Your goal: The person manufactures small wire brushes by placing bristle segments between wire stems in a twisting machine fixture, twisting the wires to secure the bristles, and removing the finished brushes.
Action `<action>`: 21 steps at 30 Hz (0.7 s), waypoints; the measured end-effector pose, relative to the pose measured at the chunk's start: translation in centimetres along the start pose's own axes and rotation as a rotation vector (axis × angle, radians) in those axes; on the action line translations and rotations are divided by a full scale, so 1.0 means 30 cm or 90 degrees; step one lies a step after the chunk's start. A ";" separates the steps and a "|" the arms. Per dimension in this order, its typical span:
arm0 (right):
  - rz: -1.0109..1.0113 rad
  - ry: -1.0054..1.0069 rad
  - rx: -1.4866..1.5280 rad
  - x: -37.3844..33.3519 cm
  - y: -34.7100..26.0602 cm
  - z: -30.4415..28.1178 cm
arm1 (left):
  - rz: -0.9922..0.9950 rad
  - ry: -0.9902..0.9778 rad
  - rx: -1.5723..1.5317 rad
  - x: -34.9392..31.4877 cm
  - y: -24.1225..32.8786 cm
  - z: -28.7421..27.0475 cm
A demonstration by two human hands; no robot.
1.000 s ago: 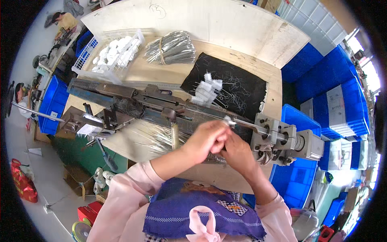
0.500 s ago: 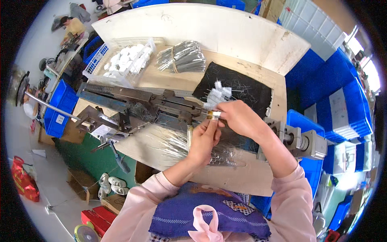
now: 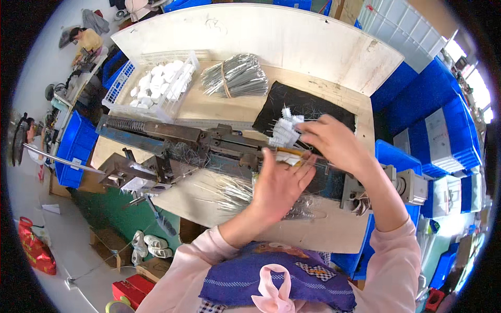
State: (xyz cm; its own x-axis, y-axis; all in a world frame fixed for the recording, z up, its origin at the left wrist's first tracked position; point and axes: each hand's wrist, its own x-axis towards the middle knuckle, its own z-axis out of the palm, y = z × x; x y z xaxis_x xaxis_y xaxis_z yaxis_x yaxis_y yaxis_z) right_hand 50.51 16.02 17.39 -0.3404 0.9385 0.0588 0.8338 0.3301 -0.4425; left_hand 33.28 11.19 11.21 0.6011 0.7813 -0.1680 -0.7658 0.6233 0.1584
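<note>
My left hand (image 3: 283, 189) is open, palm turned up and fingers stretched out, just in front of the metal bench machine (image 3: 209, 143). By its fingertips lies a small white and yellow piece (image 3: 288, 156) at the machine's right end. My right hand (image 3: 336, 142) hovers over the right part of the machine with fingers loosely bent and apart; I see nothing held in it. Its fingertips are beside a cluster of white bristle brushes (image 3: 285, 130), which rests on a black cloth (image 3: 334, 107). Thin wires (image 3: 237, 194) lie in a loose bunch left of my left hand.
A clear plastic basket (image 3: 194, 65) with white round pieces and a banded bundle of wires (image 3: 235, 75) stand at the back of the table. A white board (image 3: 250, 31) walls off the far edge. To the right are a motor-like unit (image 3: 412, 185) and blue bins (image 3: 449, 135).
My hands were together at a small white piece; now they are apart. The left hand has opened flat, and the right has lifted and moved right, its fingers loosened.
</note>
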 end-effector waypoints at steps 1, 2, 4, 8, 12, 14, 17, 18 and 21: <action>-0.001 -0.002 -0.006 -0.013 -0.017 -0.015 | -0.004 -0.063 0.006 -0.006 0.029 -0.005; 0.036 0.056 -0.077 -0.034 -0.040 -0.030 | -0.001 -0.067 0.001 -0.006 0.037 -0.001; -0.079 0.098 -0.203 -0.060 -0.056 0.003 | -0.015 0.004 -0.059 -0.019 0.041 0.011; -0.171 0.136 -0.056 -0.096 -0.172 0.049 | -0.013 -0.043 0.000 -0.036 0.032 -0.020; 0.012 0.166 0.140 -0.070 -0.110 0.020 | 0.050 0.010 0.031 -0.038 0.024 -0.014; 0.001 0.154 0.185 -0.046 -0.087 0.047 | 0.068 0.026 0.044 -0.037 0.014 -0.006; -0.067 0.085 0.104 -0.037 -0.097 0.049 | 0.070 0.023 0.060 -0.032 0.019 0.001; -0.069 0.084 0.106 -0.035 -0.101 0.047 | 0.057 0.000 0.054 -0.034 0.028 -0.002; -0.097 0.092 0.061 -0.040 -0.104 0.041 | 0.065 0.041 0.090 -0.034 0.015 0.031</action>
State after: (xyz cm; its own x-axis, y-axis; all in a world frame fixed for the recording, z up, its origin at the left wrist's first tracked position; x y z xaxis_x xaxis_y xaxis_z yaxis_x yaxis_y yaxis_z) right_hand 47.79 13.73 17.59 -0.3877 0.8857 0.2552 0.7306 0.4641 -0.5009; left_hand 32.55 10.70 12.37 0.5032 0.8395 -0.2051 -0.7796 0.5434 0.3114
